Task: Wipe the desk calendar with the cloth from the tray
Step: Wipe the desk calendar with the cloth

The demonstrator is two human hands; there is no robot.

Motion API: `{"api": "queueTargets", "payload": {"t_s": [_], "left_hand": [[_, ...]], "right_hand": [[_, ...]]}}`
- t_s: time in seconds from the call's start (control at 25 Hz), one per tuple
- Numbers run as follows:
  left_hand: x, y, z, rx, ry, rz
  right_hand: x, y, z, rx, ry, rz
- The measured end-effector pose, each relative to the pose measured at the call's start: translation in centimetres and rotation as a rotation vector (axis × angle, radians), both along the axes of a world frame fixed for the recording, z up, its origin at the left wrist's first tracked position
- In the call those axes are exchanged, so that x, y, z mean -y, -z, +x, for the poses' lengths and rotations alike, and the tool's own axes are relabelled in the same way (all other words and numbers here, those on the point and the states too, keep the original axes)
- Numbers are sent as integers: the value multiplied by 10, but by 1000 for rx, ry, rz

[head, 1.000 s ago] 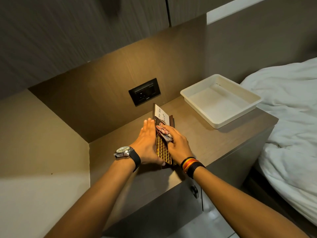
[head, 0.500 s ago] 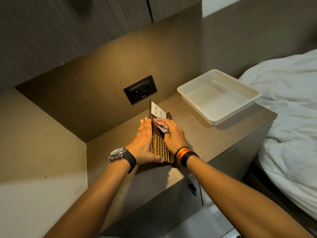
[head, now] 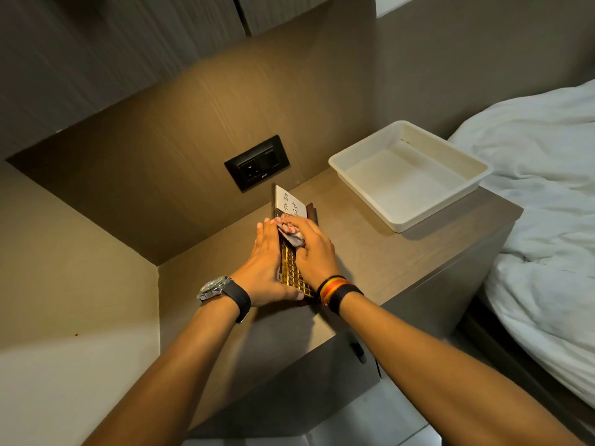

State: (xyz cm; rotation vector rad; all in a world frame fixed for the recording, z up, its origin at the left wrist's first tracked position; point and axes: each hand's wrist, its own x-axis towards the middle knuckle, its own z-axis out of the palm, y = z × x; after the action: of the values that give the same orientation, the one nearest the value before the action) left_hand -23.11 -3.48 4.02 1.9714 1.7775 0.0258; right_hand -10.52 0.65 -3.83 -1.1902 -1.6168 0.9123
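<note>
The desk calendar (head: pixel 292 272) stands on the bedside cabinet top, a dark frame with a gold grid and a white "To Do List" pad at its far end. My left hand (head: pixel 266 267) lies flat against its left side, thumb hooked round the near end. My right hand (head: pixel 314 249) presses a crumpled red-and-white cloth (head: pixel 292 234) onto the calendar's face near the middle. The white tray (head: pixel 457 185) sits to the right, with nothing in it.
A black wall socket (head: pixel 257 163) is set in the back panel just behind the calendar. A bed with a white duvet (head: pixel 544 226) runs along the right. The cabinet's front edge (head: pixel 351 320) lies right below my wrists.
My right hand has slid the cloth a little farther along the calendar toward the pad. The left hand stays against the calendar. The camera has shifted slightly.
</note>
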Motion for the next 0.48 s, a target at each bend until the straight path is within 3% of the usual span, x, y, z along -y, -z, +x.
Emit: {"api": "queueTargets", "payload": {"t_s": [0.16, 0.28, 0.48], "left_hand": [[0, 2, 1, 23, -5, -6], [-4, 1, 2, 19, -24, -21], [-1, 1, 2, 51, -40, -23]], "right_hand": [[-2, 17, 25, 79, -53, -4], [-22, -10, 7, -4, 19, -43], [4, 20, 26, 87, -112, 32]]}}
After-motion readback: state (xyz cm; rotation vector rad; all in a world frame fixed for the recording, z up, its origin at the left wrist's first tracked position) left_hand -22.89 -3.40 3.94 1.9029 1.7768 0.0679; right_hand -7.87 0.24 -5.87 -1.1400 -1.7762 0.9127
